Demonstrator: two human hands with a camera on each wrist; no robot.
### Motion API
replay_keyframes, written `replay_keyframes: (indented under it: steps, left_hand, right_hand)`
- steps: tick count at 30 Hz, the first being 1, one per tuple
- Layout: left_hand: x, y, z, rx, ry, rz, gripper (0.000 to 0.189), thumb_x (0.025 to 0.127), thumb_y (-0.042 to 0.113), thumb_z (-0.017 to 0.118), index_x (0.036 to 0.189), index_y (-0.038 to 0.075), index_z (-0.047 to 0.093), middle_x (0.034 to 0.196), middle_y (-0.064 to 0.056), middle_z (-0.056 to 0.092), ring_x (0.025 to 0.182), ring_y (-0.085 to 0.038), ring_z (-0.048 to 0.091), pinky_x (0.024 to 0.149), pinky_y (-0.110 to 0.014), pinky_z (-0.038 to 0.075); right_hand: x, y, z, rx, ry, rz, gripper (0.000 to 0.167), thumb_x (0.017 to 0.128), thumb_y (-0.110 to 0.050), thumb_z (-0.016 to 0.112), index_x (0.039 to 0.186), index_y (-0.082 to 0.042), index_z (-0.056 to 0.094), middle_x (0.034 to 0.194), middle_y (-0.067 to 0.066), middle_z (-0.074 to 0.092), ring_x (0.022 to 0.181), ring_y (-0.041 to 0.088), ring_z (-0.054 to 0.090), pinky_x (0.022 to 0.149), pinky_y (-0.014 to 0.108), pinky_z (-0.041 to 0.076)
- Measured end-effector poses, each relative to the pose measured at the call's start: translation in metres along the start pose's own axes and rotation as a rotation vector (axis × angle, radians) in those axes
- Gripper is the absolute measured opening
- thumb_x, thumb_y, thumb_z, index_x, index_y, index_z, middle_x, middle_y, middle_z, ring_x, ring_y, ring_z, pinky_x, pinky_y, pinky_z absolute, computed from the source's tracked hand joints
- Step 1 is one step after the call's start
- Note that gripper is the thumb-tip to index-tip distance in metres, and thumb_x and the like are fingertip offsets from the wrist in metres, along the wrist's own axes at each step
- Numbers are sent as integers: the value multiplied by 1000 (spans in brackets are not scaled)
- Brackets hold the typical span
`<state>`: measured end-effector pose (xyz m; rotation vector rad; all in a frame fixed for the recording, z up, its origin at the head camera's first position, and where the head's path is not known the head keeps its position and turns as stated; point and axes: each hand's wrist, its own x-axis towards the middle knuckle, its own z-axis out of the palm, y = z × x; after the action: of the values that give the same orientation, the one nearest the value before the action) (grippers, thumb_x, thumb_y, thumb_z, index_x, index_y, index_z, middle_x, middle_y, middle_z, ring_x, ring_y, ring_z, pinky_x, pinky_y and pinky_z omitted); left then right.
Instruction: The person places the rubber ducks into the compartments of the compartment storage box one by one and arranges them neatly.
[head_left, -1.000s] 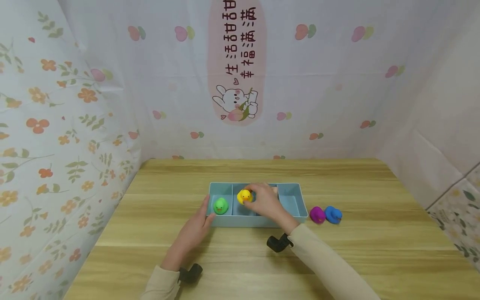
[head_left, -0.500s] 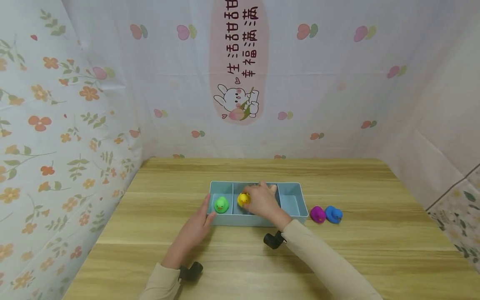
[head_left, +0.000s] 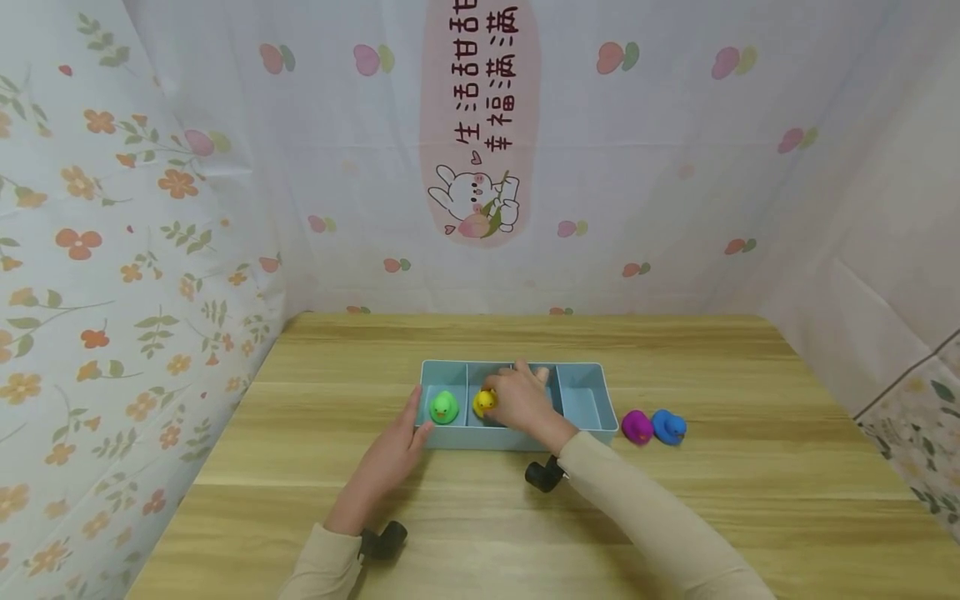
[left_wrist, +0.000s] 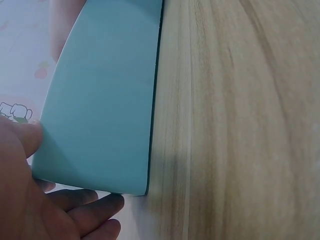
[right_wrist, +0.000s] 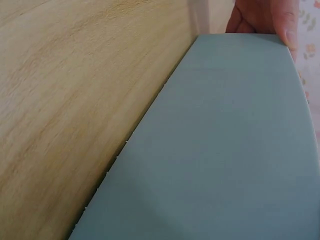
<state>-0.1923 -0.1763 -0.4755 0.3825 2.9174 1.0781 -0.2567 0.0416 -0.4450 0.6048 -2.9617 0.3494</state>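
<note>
A light blue divided box (head_left: 480,438) rests on the wooden table. My left hand (head_left: 390,450) holds its left end; the left wrist view shows the thumb (left_wrist: 31,137) at the front rim and the fingers (left_wrist: 97,212) against the end wall. My right hand (head_left: 525,404) reaches inside and pinches a yellow rubber duck (head_left: 484,404), low in the second compartment from the left. The hand hides part of that duck and much of the third compartment. A green rubber duck (head_left: 444,407) sits in the leftmost compartment. From the right wrist, mostly the box's front wall (right_wrist: 210,140) shows.
Just right of the box, a purple rubber duck (head_left: 637,427) and a blue rubber duck (head_left: 669,427) lie side by side on the table (head_left: 750,500). A printed cloth (head_left: 637,167) hangs behind the table's back edge. Flowered cloth (head_left: 112,333) borders the left side.
My right hand has lowered the yellow rubber duck deeper into the second compartment, moving slightly left. The left hand keeps its hold on the box's end.
</note>
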Motion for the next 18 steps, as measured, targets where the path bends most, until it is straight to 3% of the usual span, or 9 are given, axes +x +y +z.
replay_keyframes:
  steps: [14, 18]
  left_hand:
    - [0, 3, -2, 1, -4, -5, 64, 103, 29, 41, 153, 3, 10, 154, -22, 27, 136, -40, 36, 111, -52, 32]
    - [-1, 4, -2, -5, -9, -10, 64, 103, 28, 41, 153, 3, 10, 154, -21, 26, 136, -40, 35, 111, -53, 31]
  right_hand:
    - [0, -1, -6, -10, -74, 9, 34, 66, -33, 87, 95, -22, 75, 90, -5, 67, 81, 17, 36, 68, 38, 18]
    - [-2, -2, -11, 1, -59, 5, 36, 68, -38, 85, 99, -23, 74, 96, -4, 68, 83, 18, 39, 69, 39, 20]
